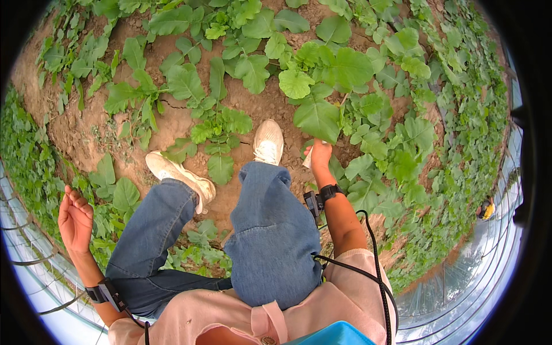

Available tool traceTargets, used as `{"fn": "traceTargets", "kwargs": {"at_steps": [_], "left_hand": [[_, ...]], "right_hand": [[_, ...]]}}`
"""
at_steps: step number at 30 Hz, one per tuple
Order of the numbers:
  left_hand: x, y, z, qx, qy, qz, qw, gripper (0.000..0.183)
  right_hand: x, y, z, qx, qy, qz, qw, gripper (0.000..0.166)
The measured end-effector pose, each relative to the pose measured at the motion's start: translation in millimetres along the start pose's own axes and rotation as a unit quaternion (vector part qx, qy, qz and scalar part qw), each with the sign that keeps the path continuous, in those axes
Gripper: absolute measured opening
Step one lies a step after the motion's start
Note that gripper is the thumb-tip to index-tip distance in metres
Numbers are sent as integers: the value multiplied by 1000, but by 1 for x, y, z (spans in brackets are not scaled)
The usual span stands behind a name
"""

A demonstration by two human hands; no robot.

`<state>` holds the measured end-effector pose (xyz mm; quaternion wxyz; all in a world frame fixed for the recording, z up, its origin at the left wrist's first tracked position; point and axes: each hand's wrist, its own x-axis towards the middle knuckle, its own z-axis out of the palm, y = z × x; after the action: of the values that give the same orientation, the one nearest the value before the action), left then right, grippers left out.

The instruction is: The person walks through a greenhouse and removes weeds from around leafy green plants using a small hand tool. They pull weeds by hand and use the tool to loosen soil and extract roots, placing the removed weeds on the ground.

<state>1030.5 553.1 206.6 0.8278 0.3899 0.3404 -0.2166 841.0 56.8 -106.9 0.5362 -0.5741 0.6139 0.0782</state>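
Among the leafy green plants, my right hand (320,154) is low by the soil, its fingers closed around a small whitish object (308,160) that I cannot make out clearly. A broad green leaf (319,117) hangs just over its fingertips and partly hides them. My left hand (76,221) is raised at the far left, palm up with fingers loosely curled and nothing in it. Each wrist bears a strapped camera-like device, the right one (314,202) near my knee.
My light shoes (268,140) stand on brown, cracked soil (233,97) between lobed-leaf plants (185,82). Black cables (375,258) run along my right arm. Dense rows of plants and curved greenhouse framing lie on both sides. Far right, a person in yellow (488,210) is low among the plants.
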Motion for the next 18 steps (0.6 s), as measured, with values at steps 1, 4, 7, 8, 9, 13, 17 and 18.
{"fn": "traceTargets", "kwargs": {"at_steps": [1,4,7,8,9,13,17,18], "left_hand": [[0,0,-1,-2,2,5,1000,22],[0,1,-4,10,-22,5,1000,24],[1,0,-6,22,-31,2,999,25],[1,-1,-6,23,-28,2,999,25],[2,-1,-5,25,-28,1,999,25],[4,0,-1,22,-38,3,999,25],[6,-2,3,24,-31,-2,999,25],[5,-2,3,22,-29,-2,999,25]], "right_hand": [[-8,-4,2,-5,-11,6,1000,39],[-31,-8,-3,-14,-35,28,999,36],[-22,-9,2,76,-13,25,997,32],[-13,-13,6,106,-9,6,994,31],[2,-20,11,137,-3,-13,990,31],[41,-83,38,322,20,-107,940,25],[115,-103,29,143,23,-163,976,34],[127,-116,28,148,6,-103,984,36]]}}
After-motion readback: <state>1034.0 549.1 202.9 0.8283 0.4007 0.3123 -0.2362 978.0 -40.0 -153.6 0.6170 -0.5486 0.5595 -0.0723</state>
